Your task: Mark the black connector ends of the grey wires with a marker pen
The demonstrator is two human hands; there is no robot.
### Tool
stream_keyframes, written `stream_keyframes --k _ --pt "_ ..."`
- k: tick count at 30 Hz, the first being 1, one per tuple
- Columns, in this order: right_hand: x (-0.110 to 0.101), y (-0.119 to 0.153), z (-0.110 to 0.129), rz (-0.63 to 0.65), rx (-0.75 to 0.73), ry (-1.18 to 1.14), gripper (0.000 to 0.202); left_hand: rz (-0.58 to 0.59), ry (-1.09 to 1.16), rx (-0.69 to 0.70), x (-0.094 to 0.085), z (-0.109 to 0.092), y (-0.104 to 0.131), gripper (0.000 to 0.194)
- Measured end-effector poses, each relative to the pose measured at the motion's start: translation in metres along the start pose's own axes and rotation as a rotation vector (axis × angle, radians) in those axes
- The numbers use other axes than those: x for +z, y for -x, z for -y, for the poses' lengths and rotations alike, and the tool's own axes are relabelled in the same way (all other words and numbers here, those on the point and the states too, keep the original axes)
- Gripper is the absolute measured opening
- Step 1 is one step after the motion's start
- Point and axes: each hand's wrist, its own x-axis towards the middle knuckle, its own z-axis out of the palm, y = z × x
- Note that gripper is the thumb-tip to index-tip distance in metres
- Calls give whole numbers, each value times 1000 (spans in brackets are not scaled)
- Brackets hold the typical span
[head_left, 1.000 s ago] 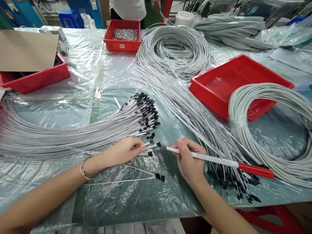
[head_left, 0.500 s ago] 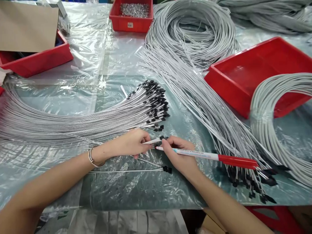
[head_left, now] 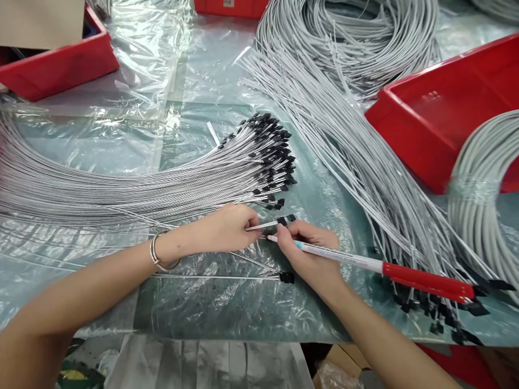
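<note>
A thin wire [head_left: 265, 224] with a black tip is pinched by the left hand [head_left: 227, 229] at table centre. At 3 o'clock of it, a pen [head_left: 365, 265] is gripped by the right hand [head_left: 312, 254], nib touching the wire. A tipped bundle [head_left: 162, 186] lies at 11 o'clock.

thin grey wire [head_left: 265, 224], black-tipped, red-capped marker [head_left: 365, 263]

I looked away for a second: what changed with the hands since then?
The right hand moved left with the pen, bringing its tip to the wire ends pinched by the left hand. The left hand kept its pinch; the wire bundle stayed put.
</note>
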Motion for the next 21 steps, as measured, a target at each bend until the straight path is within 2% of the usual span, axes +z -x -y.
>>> stream_keyframes --k 4,7,12,15,18,21 --pt "-1 -1 2 16 -6 6 33 -27 -26 17 1 1 -1 24" --pt "-2 -2 4 19 -11 -19 35 -3 -13 16 2 3 0 26" --pt "-7 -4 1 -16 155 -199 34 26 -14 -5 -1 2 1 31" --pt "-18 -7 -1 -138 235 -484 30 42 -7 -3 -2 0 5 32" --pt "-32 -12 1 -337 225 -784 30 16 -32 57 -1 -3 9 41" --pt "-40 -15 4 -458 187 -888 32 -56 -99 138 4 -7 13 45"
